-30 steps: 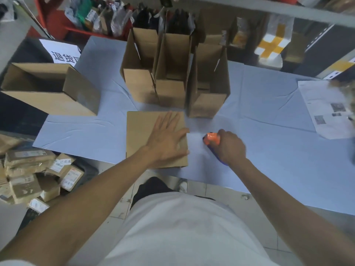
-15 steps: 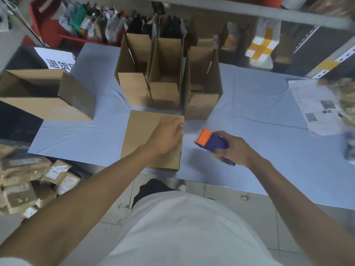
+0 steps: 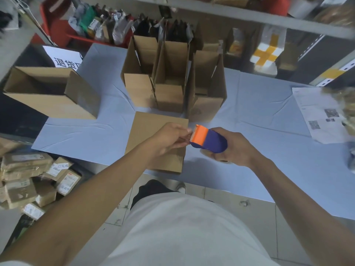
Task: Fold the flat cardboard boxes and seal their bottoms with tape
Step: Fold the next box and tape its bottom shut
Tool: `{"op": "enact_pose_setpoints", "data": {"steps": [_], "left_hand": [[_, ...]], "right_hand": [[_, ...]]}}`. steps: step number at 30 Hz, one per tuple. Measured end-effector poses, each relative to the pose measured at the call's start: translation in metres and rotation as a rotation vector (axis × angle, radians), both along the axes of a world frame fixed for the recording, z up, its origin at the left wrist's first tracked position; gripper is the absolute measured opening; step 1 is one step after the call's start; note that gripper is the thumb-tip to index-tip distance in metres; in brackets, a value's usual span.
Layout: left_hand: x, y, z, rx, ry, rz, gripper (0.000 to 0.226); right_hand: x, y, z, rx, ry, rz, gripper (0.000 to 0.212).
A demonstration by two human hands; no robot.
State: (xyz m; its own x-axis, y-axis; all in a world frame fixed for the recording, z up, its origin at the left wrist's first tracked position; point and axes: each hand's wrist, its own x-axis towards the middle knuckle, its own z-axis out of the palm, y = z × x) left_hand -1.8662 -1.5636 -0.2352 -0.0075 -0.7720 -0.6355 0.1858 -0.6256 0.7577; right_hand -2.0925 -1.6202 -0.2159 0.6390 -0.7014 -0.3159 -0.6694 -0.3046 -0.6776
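1. Far to the left of the flat cardboard box (image 3: 151,135), on the floor below the table edge, is a pile of wrapped parcels (image 3: 28,181) with white labels.
2. To the upper left of the flat cardboard box, a large open box (image 3: 51,93) lies on its side, partly over the left edge of the blue table (image 3: 259,112).
3. The flat cardboard box lies at the near edge of the table, directly in front of the person.
4. Just behind the flat cardboard box, three folded boxes (image 3: 172,81) stand upright in a row, touching one another, with their tops open.
5. The left hand (image 3: 169,141) is above the right part of the flat cardboard box. Its fingers are curled and pinch something small at the orange mouth of the tape dispenser (image 3: 208,140); whether this is the tape end, the view does not show clearly.
6. Just to the right of the flat cardboard box, the right hand (image 3: 228,148) grips the blue body of the tape dispenser from below, above the table.
7. Far to the right of the flat cardboard box, a printed paper sheet (image 3: 317,114) lies on the table.
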Motion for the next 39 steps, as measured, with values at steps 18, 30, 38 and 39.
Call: {"op": "enact_pose_setpoints", "data": {"steps": [18,30,38,39], "left_hand": [[0.009,-0.003,-0.014,0.005,-0.582,0.006,0.023],[0.025,-0.007,-0.018,0.057,-0.644,0.024,0.014],[0.044,0.006,-0.020,0.079,-0.689,-0.012,0.013],[0.043,0.006,-0.020,0.082,-0.701,-0.022,0.012]], "right_hand": [[0.009,-0.031,-0.018,-0.095,0.188,0.281,0.077],[-0.020,-0.041,-0.022,-0.021,0.212,0.212,0.076],[-0.033,-0.036,-0.034,-0.029,0.272,0.187,0.069],[-0.032,-0.036,-0.036,-0.031,0.279,0.184,0.068]]}}
